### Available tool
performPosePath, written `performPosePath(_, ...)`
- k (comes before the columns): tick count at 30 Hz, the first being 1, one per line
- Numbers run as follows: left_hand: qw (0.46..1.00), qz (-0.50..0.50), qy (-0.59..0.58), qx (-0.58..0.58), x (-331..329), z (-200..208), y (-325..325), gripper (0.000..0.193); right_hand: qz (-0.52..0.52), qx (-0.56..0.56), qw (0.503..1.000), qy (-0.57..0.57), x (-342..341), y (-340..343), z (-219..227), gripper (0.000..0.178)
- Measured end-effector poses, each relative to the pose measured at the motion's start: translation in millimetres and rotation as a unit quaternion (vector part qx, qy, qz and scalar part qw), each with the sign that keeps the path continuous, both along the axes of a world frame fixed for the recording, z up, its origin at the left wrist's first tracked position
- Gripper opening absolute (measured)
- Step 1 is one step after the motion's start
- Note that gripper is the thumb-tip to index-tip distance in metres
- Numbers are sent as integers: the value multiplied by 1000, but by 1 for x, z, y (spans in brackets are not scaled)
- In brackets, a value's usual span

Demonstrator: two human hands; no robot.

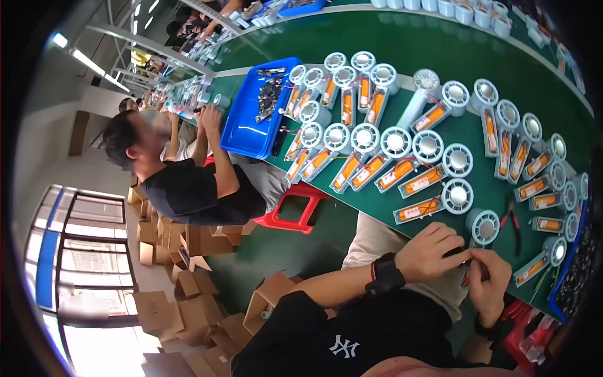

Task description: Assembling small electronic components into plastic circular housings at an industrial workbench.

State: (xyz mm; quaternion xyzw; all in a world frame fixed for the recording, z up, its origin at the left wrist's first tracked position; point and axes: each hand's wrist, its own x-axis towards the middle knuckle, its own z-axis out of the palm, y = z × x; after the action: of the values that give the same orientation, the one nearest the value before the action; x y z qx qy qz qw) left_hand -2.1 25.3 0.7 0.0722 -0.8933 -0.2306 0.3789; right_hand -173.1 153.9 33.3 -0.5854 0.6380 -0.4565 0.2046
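Observation:
My left hand [432,250], with a black band on its wrist, and my right hand [491,284] meet at the near edge of the green table [408,38]. Together they pinch a small orange battery part [467,274], mostly hidden by the fingers. Just beyond them lies a white round fan unit [483,226]. Further out, several white fan units with orange battery cells [418,182] lie in rows on the table. Red-handled cutters [513,221] rest on the table to the right of the nearest unit.
A blue tray [248,129] holding dark small parts sits further along the table. A co-worker in a black shirt [188,191] sits at the table beside a red stool [295,207]. Cardboard boxes [188,295] are heaped on the floor. White cups [465,11] line the far edge.

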Motion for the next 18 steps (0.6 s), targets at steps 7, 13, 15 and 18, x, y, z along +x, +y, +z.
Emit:
performPosePath(7,998,60,-13,-30,8,10,11,40,-22,-3,1000,7,6,-7,1,19)
performPosePath(13,994,85,-37,-51,5,12,21,42,-22,-57,998,22,2,-2,-8,18)
performPosePath(15,995,84,-37,-39,5,13,22,42,-31,-36,999,-3,4,1,-8,18)
performPosePath(18,996,80,-39,-15,5,15,24,41,-50,7,997,-56,5,3,-1,18)
